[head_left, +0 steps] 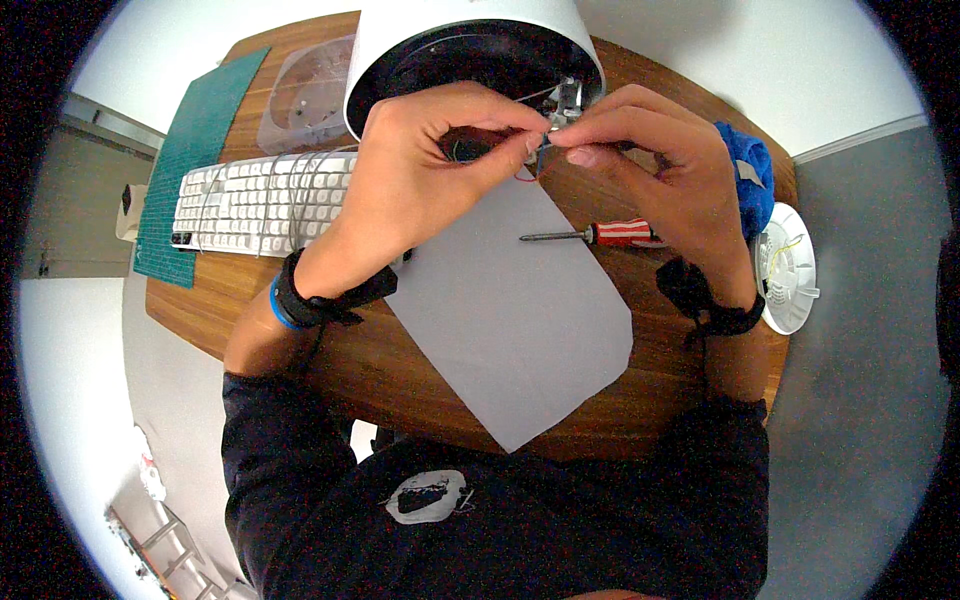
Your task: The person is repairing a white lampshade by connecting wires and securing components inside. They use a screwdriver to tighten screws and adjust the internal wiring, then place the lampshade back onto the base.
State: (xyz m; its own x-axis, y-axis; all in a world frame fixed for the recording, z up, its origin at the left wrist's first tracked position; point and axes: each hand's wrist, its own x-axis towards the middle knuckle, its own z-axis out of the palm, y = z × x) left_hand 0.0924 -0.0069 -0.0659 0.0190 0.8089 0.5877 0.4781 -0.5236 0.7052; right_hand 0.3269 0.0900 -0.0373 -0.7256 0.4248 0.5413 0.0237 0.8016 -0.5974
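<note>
My left hand (425,150) and my right hand (660,145) are both closed in a pinch, fingertips almost meeting. Between them are thin wires; a red wire (528,179) loops below the fingertips, with a bluish strand beside it. Just behind, a small metal bracket (570,97) shows at the lip of a large white cylindrical housing (470,14), which lies on its side with its dark opening towards me. The fingers cover the exact ends of the wires. Under the hands lies a sheet of white paper (520,320), and a screwdriver (620,233) with a red and white handle rests partly on it.
A white keyboard (250,205) with its cable on top sits at the left, near a green cutting mat (200,130) and a clear plastic tray (305,95). At the right are a blue cloth-like bundle (748,180) and a round white plastic cover (788,270) by the table's edge.
</note>
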